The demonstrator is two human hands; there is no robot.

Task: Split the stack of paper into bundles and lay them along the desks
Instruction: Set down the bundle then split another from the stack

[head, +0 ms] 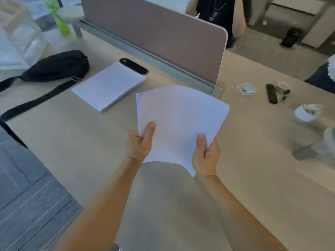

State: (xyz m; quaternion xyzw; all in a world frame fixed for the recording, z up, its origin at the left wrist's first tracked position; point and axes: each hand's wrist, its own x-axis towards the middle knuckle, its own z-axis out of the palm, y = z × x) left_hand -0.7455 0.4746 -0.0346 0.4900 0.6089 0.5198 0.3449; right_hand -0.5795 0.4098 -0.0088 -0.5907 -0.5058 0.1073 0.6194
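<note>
A thin bundle of white paper (pixel 179 120) is held above the light wooden desk (pixel 72 142), its sheets slightly fanned. My left hand (pixel 140 144) grips its near left corner, thumb on top. My right hand (pixel 205 154) grips the near right edge, thumb on top too. A thicker stack of white paper (pixel 108 86) lies flat on the desk to the left, beyond the bundle, apart from both hands.
A black bag (pixel 58 66) with a long strap lies left of the stack. A pink divider panel (pixel 159 37) runs along the desk's back. A green bottle (pixel 59 19), a black case (pixel 134 66), and small items and cups (pixel 306 112) stand around. People sit beyond.
</note>
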